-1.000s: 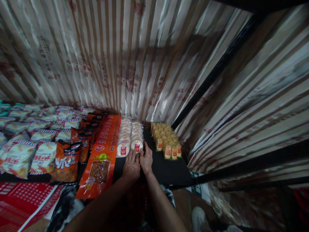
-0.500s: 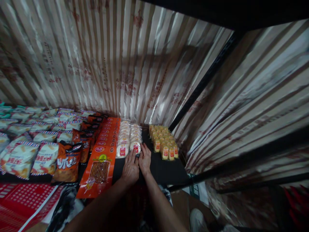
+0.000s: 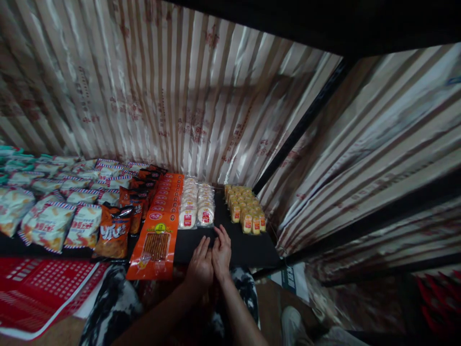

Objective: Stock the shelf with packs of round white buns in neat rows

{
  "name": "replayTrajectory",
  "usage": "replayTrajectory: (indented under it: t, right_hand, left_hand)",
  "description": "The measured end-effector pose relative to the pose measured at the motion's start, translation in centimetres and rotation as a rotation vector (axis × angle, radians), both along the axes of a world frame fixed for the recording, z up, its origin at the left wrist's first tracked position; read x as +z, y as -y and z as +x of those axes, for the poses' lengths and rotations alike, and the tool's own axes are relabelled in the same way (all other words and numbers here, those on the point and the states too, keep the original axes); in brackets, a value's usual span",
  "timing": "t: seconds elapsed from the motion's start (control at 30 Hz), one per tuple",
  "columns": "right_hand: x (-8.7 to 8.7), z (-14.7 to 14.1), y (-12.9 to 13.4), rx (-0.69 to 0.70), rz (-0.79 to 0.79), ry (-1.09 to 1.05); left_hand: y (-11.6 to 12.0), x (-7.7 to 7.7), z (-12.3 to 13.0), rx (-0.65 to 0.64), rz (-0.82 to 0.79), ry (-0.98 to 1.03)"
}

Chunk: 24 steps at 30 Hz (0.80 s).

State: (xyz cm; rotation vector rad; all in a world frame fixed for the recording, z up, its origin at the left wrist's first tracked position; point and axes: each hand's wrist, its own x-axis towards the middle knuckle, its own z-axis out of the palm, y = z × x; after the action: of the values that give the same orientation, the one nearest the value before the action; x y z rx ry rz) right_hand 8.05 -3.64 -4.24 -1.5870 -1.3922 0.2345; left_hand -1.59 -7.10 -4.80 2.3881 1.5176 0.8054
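Observation:
My left hand [image 3: 200,262] hovers at the front edge of the black shelf [image 3: 230,247], its fingers stretched forward and nothing in it. Beside it, the two almost touching, my right hand [image 3: 221,251] is also empty with fingers extended. Just beyond both hands stand two rows of round white snacks in clear wrappers [image 3: 205,216] with red labels. Left of them lies a long orange strip of snack packets [image 3: 156,246], its front end sticking out past the shelf edge. To the right sit rows of small yellow wrapped cakes [image 3: 247,223].
White snack bags [image 3: 50,226] and orange-black snack bags [image 3: 112,233] crowd the shelf's left side. A red plastic basket [image 3: 39,288] is below. A black post [image 3: 302,127] slants up at the right, before striped sheeting [image 3: 187,86]. A shoe [image 3: 292,324] shows on the floor.
Both hands have drawn back toward me, away from the front of the round white snacks they were touching. The view has shifted slightly, so the goods appear a little farther right.

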Motion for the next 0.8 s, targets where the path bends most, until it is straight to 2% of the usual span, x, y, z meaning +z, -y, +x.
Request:
replayTrajectory:
  t: [0.1, 0.23, 0.37, 0.5, 0.6, 0.67, 0.73, 0.8]
  right_hand:
    - [0.0, -0.6, 2.1, -0.005, 0.019, -0.07]
    - [-0.1, -1.7, 4.6, 0.035, 0.071, -0.127]
    - [-0.9, -2.8, 6.9, 0.06, 0.073, -0.132]
    - [-2.4, -3.8, 9.3, 0.072, -0.006, -0.145]
    - [-3.8, -4.8, 10.6, 0.109, -0.14, -0.151]
    - [-4.9, -5.6, 11.0, 0.121, -0.27, -0.13]
    - [-6.1, -6.7, 10.9, 0.157, -0.421, -0.098]
    - [-7.2, -7.9, 10.4, 0.248, -0.541, -0.086]
  left_hand:
    - [1.7, -1.0, -0.3, -0.056, 0.041, 0.064]
    - [4.0, -0.8, -1.9, -0.226, -0.02, 0.111]
    - [6.2, -0.9, -3.6, -0.285, -0.056, 0.145]
    - [8.1, -2.4, -5.1, -0.328, -0.06, 0.168]
    - [9.1, -4.2, -6.3, -0.333, -0.154, 0.157]
    - [9.6, -5.4, -7.0, -0.301, -0.309, 0.153]
    - [9.8, -6.4, -7.5, -0.149, -0.554, 0.185]
    - [9.7, -7.0, -8.0, 0.04, -0.77, 0.233]
